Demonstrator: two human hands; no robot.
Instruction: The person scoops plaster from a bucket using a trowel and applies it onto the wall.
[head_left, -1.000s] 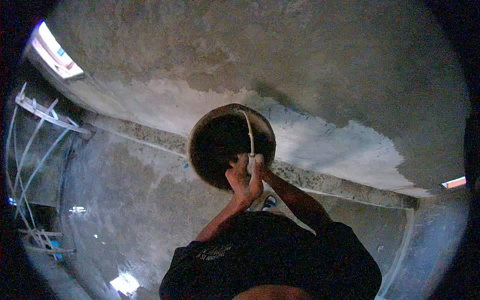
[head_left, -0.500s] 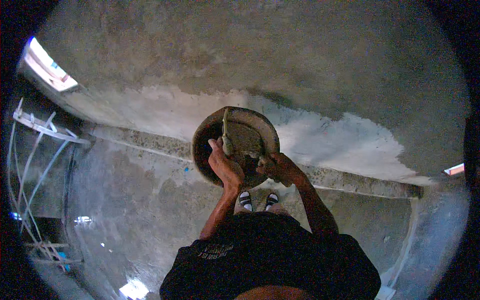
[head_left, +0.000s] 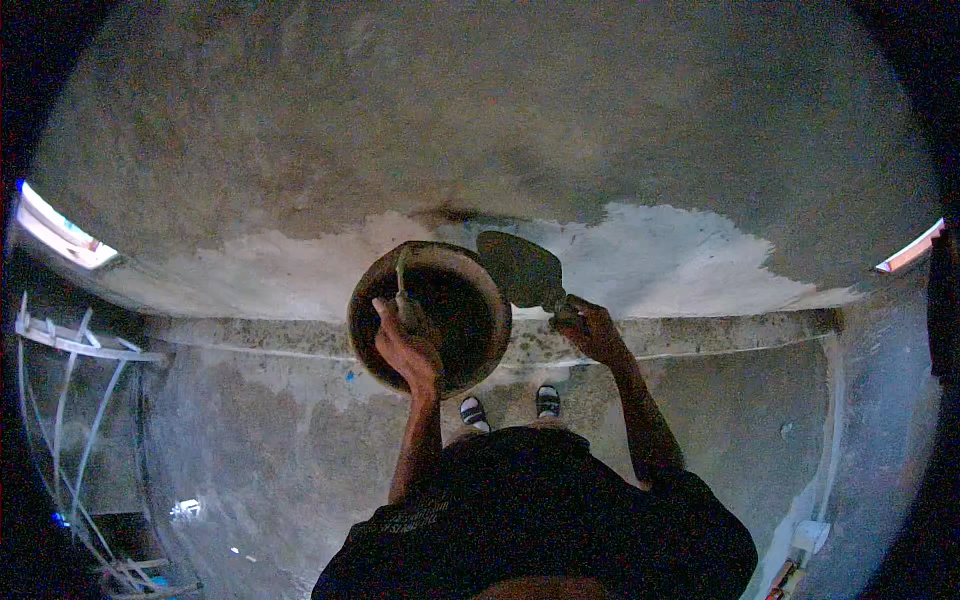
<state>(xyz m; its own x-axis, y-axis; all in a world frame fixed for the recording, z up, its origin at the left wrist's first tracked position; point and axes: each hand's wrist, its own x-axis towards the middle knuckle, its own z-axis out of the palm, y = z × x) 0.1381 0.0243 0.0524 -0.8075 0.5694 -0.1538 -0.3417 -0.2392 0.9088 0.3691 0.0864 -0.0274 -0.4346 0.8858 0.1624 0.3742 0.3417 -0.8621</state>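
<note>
My left hand (head_left: 408,345) is closed round the thin pale handle (head_left: 403,285) that runs up from the rim of a round, mortar-stained bucket (head_left: 497,300). The bucket hangs in front of me, with its inside in deep shadow, so its contents cannot be made out. In my right hand (head_left: 590,330) is a trowel (head_left: 522,268), gripped by its handle. The broad, rounded blade points up and to the left, just beyond the bucket's right rim. Behind the blade stands the wall (head_left: 660,265) with a pale patch; whether blade and wall touch cannot be told.
A narrow speckled ledge (head_left: 690,340) runs along the foot of the wall. My sandalled feet (head_left: 547,401) stand on the grey floor (head_left: 270,430). At the left is a frame of pale poles (head_left: 75,345). Bright openings (head_left: 65,230) show at both sides.
The trowel has come out of the bucket and moved to the right with my right hand. My left hand has carried the bucket a little left and lower in the view, which has also shifted.
</note>
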